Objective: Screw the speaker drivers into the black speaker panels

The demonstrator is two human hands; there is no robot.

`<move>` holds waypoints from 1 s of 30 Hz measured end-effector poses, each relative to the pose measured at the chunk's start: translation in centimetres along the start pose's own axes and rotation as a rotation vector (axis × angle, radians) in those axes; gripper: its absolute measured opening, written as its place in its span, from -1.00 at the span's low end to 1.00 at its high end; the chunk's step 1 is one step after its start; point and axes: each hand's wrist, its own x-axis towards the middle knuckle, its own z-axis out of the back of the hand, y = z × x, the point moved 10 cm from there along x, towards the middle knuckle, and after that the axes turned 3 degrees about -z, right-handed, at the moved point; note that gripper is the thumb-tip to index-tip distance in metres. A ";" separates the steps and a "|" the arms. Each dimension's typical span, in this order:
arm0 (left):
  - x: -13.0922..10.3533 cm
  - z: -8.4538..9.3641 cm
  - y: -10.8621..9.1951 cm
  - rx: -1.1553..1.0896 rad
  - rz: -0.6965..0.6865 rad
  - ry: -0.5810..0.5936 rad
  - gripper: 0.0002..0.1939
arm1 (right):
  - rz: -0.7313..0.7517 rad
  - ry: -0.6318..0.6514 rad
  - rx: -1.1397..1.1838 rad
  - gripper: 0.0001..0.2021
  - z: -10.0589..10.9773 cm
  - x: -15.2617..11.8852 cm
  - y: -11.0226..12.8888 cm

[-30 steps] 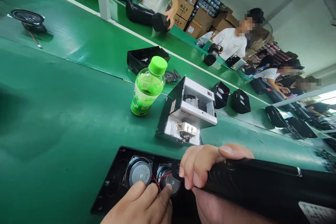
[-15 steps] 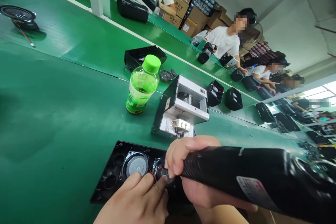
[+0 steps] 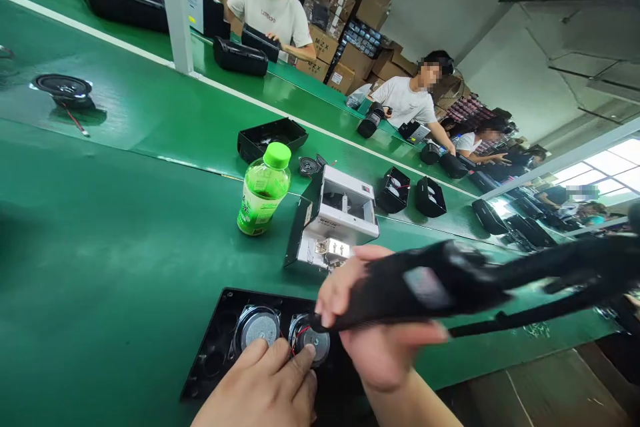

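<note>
My left hand [image 3: 265, 380] lies palm down over a black speaker panel [image 3: 213, 327], fingers stretched out. Its fingertips rest on the round magnets of two speaker drivers, the left driver [image 3: 260, 327] and the right driver [image 3: 320, 347], which sit in the panel. Red and black wires run between them. My right hand [image 3: 375, 360] is wrapped round a black electric screwdriver [image 3: 385, 290], blurred by motion. Its front end is above the right driver's upper edge; contact there I cannot tell. Dark cords lead off its rear to the right.
Behind the panel stand a white-and-black screw feeder [image 3: 333, 213] and a green-capped bottle [image 3: 264, 190]. A loose speaker driver [image 3: 63, 90] lies far left. Black speaker housings [image 3: 273, 137] sit along the green bench [image 3: 125, 247]. A white post [image 3: 173, 13] rises at the back; co-workers sit across.
The screwdriver has swung so its rear points farther away and its cords show. The right driver is less covered. My left hand stays on the drivers; the camera view has shifted.
</note>
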 end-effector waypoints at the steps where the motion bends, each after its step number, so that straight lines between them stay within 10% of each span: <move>1: 0.1 0.3 0.1 -0.001 -0.011 -0.031 -0.78 | 0.037 -0.038 -0.004 -0.32 0.3 0.5 1.8; 6: 1.4 2.8 1.3 -0.052 -0.050 -0.074 -0.81 | 0.282 -0.143 -0.136 -0.33 1.2 3.4 8.4; 14: 3.2 4.5 5.1 -0.014 0.051 0.059 -0.92 | 0.212 -0.080 -0.170 -0.19 1.5 7.1 3.2; 18: 3.7 3.0 5.0 -0.008 0.024 0.225 -0.58 | 0.253 -0.167 -0.185 -0.21 2.0 6.9 3.5; 25: 3.9 5.3 5.9 -0.033 0.038 0.163 -0.71 | 0.165 -0.197 -0.121 -0.33 2.7 1.5 6.1; 30: 2.7 6.2 8.0 -0.069 0.083 0.225 -0.69 | 0.160 0.267 -0.190 -0.65 -1.3 -2.4 8.1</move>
